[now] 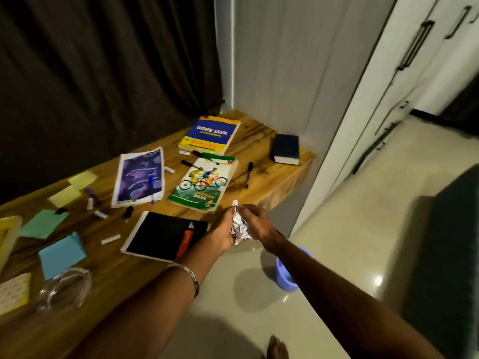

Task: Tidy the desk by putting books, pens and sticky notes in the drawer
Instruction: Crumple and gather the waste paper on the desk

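My left hand [219, 235] and my right hand [260, 225] together grip a crumpled ball of white paper [239, 226], held just off the front edge of the wooden desk [261, 141]. On the desk lie a Core Java book [210, 134], a mountain biking book [204, 183], a purple booklet [140, 177] with a pen on it, a dark blue book [286, 149], a black notebook [166, 235], a black pen [248, 173], and yellow [75, 186], green [42, 224] and blue sticky notes [62, 255]. Several markers and caps are scattered among them.
A blue bin [283, 278] stands on the tiled floor below my right forearm. A clear glass bowl [64, 287] sits near the desk's front left edge. Dark curtains hang behind the desk. White wardrobe doors [404, 81] line the right side. A bare foot [277, 348] shows at the bottom.
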The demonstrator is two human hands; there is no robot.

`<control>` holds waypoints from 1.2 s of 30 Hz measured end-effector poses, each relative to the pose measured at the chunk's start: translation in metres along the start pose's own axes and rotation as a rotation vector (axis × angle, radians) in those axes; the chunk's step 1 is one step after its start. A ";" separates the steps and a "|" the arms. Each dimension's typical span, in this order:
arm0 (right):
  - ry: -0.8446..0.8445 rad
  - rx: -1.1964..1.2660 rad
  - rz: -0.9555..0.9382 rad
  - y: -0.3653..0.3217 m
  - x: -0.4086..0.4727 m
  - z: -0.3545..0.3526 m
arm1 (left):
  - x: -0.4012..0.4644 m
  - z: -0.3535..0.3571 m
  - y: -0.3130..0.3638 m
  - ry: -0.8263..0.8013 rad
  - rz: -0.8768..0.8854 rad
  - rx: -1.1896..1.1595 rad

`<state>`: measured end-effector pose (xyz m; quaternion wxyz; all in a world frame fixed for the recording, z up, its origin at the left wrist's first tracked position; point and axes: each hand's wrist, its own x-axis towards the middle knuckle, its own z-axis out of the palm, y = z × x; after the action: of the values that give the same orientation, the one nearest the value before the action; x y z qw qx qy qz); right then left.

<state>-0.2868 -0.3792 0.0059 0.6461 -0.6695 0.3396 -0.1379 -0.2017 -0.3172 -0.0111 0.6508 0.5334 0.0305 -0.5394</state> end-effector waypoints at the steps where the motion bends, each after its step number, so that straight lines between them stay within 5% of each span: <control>1: 0.032 -0.002 0.006 0.007 0.001 -0.015 | 0.010 0.012 -0.008 -0.015 -0.032 0.044; 14: 0.187 0.008 0.132 0.092 0.060 -0.203 | 0.192 0.143 -0.111 -0.019 -0.203 0.252; 20: 0.224 0.093 0.199 0.143 0.085 -0.246 | 0.204 0.191 -0.128 0.000 -0.379 0.218; 36: 0.238 0.220 0.384 0.366 0.163 -0.263 | 0.384 0.128 -0.294 0.129 -0.496 0.486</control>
<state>-0.4324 -0.6612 -0.3532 0.6849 -0.4973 0.5173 -0.1268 -0.3262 -0.6226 -0.3868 0.3506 0.6821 0.0710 -0.6378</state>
